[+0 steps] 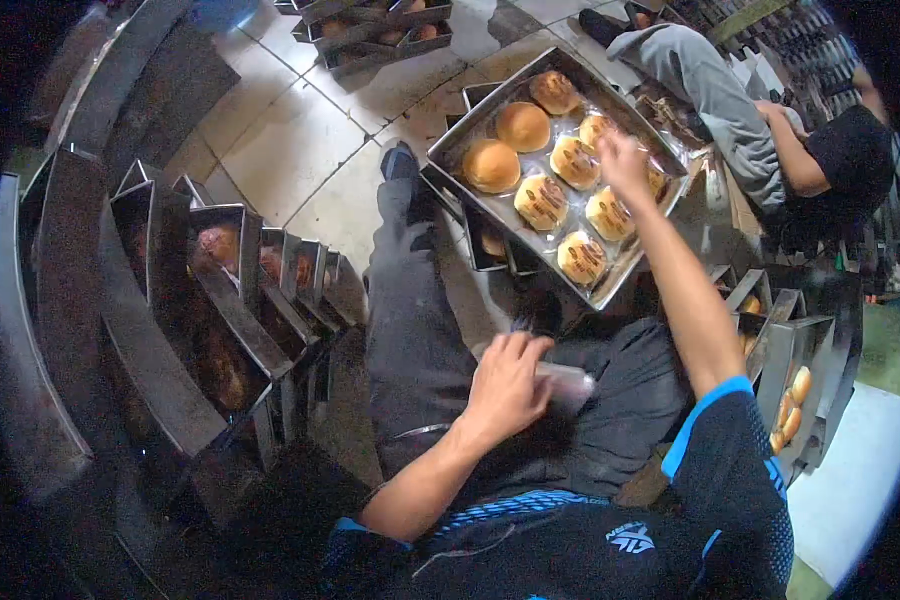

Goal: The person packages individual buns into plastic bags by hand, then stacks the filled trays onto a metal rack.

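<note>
A square metal tray [450,150] holds several round buns. Two plain golden buns, including one golden bun [492,165], lie on its left side. Other buns, such as a bun with dark print over it [541,202], have shiny clear plastic around them. My right hand [623,165] is over the tray's right side, beside a printed bun [596,130]. Its fingers are drawn together and slightly blurred; what they hold is hidden. My left hand [510,385] is above my lap, closed around a pale, translucent flat item [568,384] that is smeared by motion.
Dark metal trays [255,320] with bread are stacked at left. More trays [375,35] stand at the top, and a tray with elongated buns [792,410] is at lower right. Another person [710,90] sits at upper right. Tiled floor [285,130] shows between them.
</note>
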Demonstrator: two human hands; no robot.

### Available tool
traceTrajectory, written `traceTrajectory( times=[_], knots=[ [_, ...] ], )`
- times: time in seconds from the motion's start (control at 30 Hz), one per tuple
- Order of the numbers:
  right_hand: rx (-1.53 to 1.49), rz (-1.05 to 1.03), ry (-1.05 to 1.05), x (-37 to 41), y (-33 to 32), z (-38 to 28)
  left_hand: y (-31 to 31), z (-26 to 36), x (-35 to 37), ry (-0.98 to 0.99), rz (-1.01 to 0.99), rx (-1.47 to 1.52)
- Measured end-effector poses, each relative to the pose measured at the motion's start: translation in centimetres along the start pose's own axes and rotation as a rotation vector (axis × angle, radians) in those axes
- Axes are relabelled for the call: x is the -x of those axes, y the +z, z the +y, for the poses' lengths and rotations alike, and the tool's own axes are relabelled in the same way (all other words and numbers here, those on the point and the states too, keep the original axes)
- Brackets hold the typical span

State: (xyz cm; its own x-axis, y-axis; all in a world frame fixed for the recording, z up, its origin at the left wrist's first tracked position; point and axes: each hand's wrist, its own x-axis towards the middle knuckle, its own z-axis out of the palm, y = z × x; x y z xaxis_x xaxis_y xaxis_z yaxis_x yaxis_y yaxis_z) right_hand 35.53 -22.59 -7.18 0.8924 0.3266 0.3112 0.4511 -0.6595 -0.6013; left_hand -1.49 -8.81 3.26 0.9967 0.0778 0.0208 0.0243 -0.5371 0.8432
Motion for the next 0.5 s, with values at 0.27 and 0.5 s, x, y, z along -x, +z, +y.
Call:
traceTrajectory(
  times=[0.27, 0.5],
  knots=[
    [-0.444, -0.866, -0.031, 24.2, -13.0, -14.9, 2.1, -3.2, 2.2, 0.2, -0.216, -0.013],
    [-0.095, -0.122, -0.36, 28.9, -13.1, -15.0, 1.9, 2.0, 1.3, 0.016, -0.089, 0.146]
  ],
)
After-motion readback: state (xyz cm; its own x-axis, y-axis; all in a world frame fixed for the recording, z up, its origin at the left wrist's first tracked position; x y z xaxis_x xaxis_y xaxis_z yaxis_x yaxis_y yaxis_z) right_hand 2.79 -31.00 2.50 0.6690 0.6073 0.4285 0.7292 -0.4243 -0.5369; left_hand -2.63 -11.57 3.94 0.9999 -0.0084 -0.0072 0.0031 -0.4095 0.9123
